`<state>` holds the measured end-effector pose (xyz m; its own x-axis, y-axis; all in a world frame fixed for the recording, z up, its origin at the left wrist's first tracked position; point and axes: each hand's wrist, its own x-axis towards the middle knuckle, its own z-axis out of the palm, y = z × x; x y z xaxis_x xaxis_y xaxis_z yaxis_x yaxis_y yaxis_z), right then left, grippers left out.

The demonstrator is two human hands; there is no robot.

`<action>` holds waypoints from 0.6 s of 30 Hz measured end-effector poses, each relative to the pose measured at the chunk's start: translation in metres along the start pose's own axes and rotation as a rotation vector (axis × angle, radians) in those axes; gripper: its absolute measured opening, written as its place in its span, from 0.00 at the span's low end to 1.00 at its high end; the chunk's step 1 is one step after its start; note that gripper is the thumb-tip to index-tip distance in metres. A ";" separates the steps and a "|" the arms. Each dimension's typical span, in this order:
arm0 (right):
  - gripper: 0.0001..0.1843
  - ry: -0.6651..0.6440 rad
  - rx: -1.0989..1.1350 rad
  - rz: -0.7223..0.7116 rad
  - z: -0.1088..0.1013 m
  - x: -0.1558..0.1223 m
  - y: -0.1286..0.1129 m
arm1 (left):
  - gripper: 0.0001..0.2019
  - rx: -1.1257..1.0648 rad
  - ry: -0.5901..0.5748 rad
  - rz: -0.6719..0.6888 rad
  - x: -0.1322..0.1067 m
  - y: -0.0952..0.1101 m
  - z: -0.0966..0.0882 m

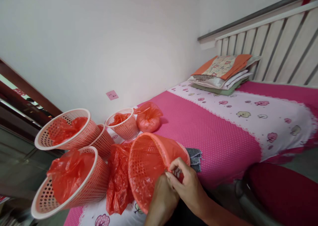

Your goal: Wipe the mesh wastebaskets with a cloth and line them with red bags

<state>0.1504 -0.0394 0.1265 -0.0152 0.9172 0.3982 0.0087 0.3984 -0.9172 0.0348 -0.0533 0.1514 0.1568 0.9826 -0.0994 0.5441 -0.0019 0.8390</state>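
The lined basket (146, 166) is lying on its side at the near edge of the bed (211, 133), with its mouth facing the camera. A red liner (139, 189) is stretching over its inside and rim. The right hand (188, 186) is closing a narrow grip on the liner at the basket's rim, thumb and fingers pinching the plastic. The left hand (161, 199) is sitting just below it, against the same rim. Its fingertips are tucking under the right hand, so I cannot tell whether its grip is wide or narrow. Both forearms are running out of the bottom of the frame.

Five baskets are showing in all: the lined one and four pale ones crowding the near corner by the wall.
- The lowest basket (84, 189) is tilting outward with red plastic bulging from it, and its base is cut off from view.
- The upper basket (79, 138) is also holding red plastic.
- The hidden basket (104, 143) is mostly sitting behind those two, so its contents are not showing.
- The small basket (126, 128) is standing at the wall-side edge with red plastic inside.

Two more pieces of red plastic are lying loose. A crumpled bag (118, 183) is touching the lined basket, and a knotted bundle (148, 120) is sitting just beside the small basket. A grey cloth (195, 156) is peeking out from behind the lined basket, half covered.

One stack of folded bedding (221, 73) is resting at the far corner against the slatted headboard (273, 47). A dark red seat (285, 193) is being cut off at the lower right.
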 end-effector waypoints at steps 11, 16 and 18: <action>0.03 -0.104 0.085 0.005 0.021 -0.021 0.011 | 0.36 -0.046 0.535 -0.033 -0.011 0.016 -0.034; 0.11 -0.205 0.121 -0.065 0.032 -0.029 0.011 | 0.28 -0.131 0.443 -0.058 -0.005 0.020 -0.019; 0.14 -0.226 0.091 -0.093 0.034 -0.034 0.013 | 0.25 -0.230 0.360 -0.047 -0.003 0.020 -0.021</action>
<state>0.1168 -0.0655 0.1009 -0.2348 0.8472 0.4766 -0.0928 0.4685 -0.8786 0.0278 -0.0529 0.1794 -0.1840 0.9828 0.0181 0.3393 0.0462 0.9395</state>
